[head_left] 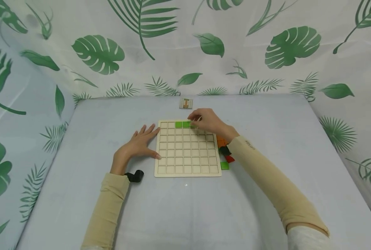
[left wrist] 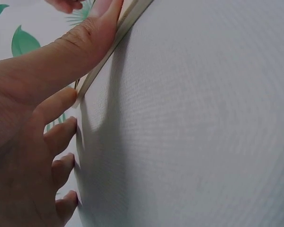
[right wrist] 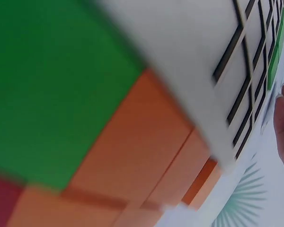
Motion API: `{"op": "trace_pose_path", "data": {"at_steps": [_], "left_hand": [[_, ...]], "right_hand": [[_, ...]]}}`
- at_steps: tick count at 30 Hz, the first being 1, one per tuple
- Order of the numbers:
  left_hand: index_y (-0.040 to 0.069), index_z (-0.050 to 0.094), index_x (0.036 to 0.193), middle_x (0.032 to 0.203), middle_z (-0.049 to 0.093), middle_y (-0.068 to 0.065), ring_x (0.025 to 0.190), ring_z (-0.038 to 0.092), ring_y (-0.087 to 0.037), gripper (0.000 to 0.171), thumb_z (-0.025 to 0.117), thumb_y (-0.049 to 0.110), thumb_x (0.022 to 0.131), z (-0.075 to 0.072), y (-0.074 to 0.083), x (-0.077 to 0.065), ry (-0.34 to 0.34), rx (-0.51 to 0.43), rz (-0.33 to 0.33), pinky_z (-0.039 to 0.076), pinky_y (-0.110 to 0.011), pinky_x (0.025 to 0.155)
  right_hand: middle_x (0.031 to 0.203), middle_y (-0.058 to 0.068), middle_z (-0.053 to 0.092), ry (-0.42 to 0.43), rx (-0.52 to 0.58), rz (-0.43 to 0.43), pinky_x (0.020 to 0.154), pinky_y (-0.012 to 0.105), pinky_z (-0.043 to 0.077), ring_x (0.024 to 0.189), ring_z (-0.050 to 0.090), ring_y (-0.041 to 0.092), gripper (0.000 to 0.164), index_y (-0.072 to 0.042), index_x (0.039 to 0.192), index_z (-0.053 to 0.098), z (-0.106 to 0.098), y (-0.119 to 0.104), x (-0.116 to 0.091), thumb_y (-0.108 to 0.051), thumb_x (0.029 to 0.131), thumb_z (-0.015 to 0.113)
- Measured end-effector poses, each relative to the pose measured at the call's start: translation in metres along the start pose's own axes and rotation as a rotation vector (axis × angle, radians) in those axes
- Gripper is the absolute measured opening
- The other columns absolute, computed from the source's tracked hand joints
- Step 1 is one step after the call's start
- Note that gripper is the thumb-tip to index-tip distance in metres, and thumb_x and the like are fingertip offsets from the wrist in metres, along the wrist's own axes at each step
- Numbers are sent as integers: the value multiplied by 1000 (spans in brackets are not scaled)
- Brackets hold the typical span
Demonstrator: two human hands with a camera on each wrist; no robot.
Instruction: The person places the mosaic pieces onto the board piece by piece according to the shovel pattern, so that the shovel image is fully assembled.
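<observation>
A pale wooden grid board (head_left: 183,174) lies flat on the table. In its top row sit two green square tiles (head_left: 182,124), side by side. My right hand (head_left: 208,121) reaches over the top edge, thumb and index finger bent at a third green tile (head_left: 192,124), which they partly cover. Spread along the board's left side is my left hand (head_left: 140,143), its thumb on the rim and its index fingertip at the upper left edge. The left wrist view shows the left thumb (left wrist: 80,45) at the board's edge and the other fingers against the table.
Beside the board's right side lie orange tiles (head_left: 220,141), a red piece (head_left: 229,159) and a green tile (head_left: 224,165), partly hidden by the right wrist's black camera (head_left: 224,150). A small patterned card (head_left: 186,103) lies behind the board. Leaf-printed cloth (head_left: 173,66) hangs around the table.
</observation>
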State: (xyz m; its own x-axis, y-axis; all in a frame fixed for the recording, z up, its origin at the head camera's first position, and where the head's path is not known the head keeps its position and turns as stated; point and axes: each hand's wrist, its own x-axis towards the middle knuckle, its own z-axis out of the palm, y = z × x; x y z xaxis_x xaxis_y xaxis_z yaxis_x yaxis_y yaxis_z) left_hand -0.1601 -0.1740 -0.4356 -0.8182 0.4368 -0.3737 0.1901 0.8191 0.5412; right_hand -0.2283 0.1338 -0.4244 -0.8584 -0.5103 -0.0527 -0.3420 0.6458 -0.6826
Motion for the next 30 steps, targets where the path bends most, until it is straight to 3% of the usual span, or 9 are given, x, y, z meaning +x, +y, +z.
{"op": "trace_pose_path", "data": {"at_steps": [21,30], "left_hand": [[11,15,166,174,1,-15,159,-9,-42,117,88,40,80,0,-2,-1,9,-11,24,-6,-63,126],[12,15,166,174,0,-15,159,-10,-42,117,88,40,80,2,-4,0,11,-16,28,-7,-64,126]], "right_hand": [[113,15,72,48,-98,147,87,43,55,98,63,29,24,-2,118,75,-31,38,-48,-13,98,66],[113,16,69,13,-115,221,73,34,55,98,61,30,30,-1,122,73,-38,46,-59,-16,97,70]]}}
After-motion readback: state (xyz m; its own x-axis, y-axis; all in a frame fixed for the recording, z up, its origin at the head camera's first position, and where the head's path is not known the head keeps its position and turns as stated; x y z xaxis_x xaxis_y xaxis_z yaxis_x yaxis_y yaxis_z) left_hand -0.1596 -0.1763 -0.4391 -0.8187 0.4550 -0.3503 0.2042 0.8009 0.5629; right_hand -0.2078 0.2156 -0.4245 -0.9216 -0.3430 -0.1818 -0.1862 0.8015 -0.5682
